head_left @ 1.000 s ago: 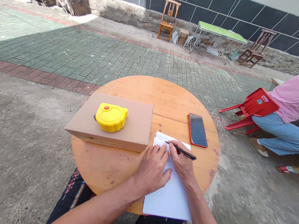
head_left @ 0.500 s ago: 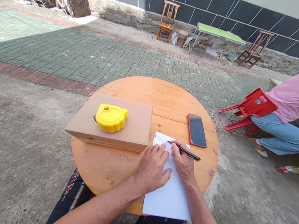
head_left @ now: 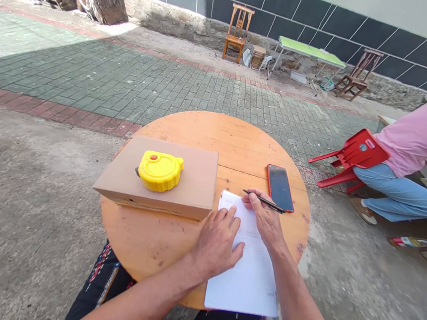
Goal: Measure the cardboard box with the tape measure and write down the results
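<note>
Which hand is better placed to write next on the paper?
Right, I'd judge: the right hand holds the pen, while the left hand rests on the paper without one.

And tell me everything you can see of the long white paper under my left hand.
The long white paper looks like stacked or folded sheets, I cannot tell which. It lies lengthwise away from you on the round orange-brown wooden table, its near right corner past the rim. Faint writing, too small to read, shows near its top left; more faint marks show lower down. Your left hand rests on its left side; your right hand, holding a slim black pen, hides part of its right edge.
</note>
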`<state>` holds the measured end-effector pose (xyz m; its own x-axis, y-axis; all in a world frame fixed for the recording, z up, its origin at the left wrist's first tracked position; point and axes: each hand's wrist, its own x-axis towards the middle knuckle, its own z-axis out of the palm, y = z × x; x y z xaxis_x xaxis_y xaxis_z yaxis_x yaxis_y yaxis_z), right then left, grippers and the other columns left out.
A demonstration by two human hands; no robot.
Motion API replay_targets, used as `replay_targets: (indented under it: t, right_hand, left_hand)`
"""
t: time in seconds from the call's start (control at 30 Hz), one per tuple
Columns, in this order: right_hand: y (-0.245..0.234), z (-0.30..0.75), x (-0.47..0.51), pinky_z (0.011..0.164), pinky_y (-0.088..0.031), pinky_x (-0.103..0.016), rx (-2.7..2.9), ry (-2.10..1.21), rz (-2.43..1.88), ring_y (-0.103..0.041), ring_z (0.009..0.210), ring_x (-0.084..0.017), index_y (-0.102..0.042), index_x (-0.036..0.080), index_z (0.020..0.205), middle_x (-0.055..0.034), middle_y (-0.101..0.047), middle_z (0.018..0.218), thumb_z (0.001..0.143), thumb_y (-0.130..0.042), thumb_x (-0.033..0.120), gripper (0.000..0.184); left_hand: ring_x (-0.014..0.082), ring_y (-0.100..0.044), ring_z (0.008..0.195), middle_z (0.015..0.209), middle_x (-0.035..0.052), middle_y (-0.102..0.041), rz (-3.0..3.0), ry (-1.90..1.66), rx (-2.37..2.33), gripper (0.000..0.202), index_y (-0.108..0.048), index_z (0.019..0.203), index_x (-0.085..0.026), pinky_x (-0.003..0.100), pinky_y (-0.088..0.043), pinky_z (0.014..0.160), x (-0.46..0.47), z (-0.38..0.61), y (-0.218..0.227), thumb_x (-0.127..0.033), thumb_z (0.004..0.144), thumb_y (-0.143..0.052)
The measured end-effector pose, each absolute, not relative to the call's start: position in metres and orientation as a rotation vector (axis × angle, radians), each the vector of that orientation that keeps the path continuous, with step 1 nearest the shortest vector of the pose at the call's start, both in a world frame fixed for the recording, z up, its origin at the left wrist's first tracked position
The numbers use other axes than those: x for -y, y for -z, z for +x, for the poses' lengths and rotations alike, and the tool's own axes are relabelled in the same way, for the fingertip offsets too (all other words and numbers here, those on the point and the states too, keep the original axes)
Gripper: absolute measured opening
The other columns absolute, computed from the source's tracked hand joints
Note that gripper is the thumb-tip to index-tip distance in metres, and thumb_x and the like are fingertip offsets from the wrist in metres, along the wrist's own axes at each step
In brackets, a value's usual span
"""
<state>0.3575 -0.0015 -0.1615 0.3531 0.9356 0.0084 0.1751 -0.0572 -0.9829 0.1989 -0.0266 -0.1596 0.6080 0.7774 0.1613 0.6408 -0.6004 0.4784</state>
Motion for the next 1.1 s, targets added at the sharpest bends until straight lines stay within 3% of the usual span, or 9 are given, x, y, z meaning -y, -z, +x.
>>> replay_targets:
  t: [0.2, 0.43, 0.8, 1.1]
  right_hand:
    - [0.157, 0.355, 0.007, 0.081, -0.058, -0.040, 0.980, -0.843, -1.494, -0.070, 0.087, -0.022, -0.064, 0.019, 0.101, -0.0069, -0.071, 0.089, 0.086, -0.059, 0.048, 0.033]
    - [0.167, 0.348, 0.023, 0.052, -0.052, -0.026, 1.117, -0.694, -1.581, -0.064, 0.060, -0.015, -0.063, 0.019, 0.093, -0.0016, -0.065, 0.072, 0.087, -0.057, 0.044, 0.027]
    - [0.180, 0.346, 0.020, 0.058, -0.050, -0.029, 1.269, -0.556, -1.613, -0.060, 0.062, -0.015, -0.065, 0.019, 0.089, -0.0031, -0.066, 0.078, 0.088, -0.052, 0.036, 0.021]
    - [0.178, 0.344, 0.020, 0.056, -0.048, -0.028, 1.318, -0.535, -1.627, -0.057, 0.059, -0.015, -0.065, 0.019, 0.087, -0.0013, -0.063, 0.070, 0.088, -0.051, 0.033, 0.020]
  left_hand:
    - [0.0295, -0.046, 0.113, 0.139, 0.0109, -0.049, 2.463, -0.514, -1.142, 0.036, -0.056, 0.107, -0.018, 0.046, -0.042, 0.097, 0.027, 0.199, 0.160, -0.034, 0.076, -0.065]
    - [0.0299, -0.045, 0.117, 0.140, 0.0119, -0.047, 2.462, -0.510, -1.137, 0.039, -0.056, 0.111, -0.018, 0.046, -0.041, 0.099, 0.026, 0.198, 0.161, -0.035, 0.078, -0.064]
    - [0.0296, -0.045, 0.118, 0.139, 0.0126, -0.049, 2.469, -0.504, -1.134, 0.039, -0.057, 0.111, -0.016, 0.046, -0.041, 0.100, 0.026, 0.198, 0.161, -0.037, 0.079, -0.063]
    - [0.0298, -0.045, 0.117, 0.139, 0.0126, -0.049, 2.461, -0.516, -1.129, 0.041, -0.057, 0.114, -0.015, 0.046, -0.041, 0.099, 0.025, 0.199, 0.161, -0.037, 0.079, -0.063]
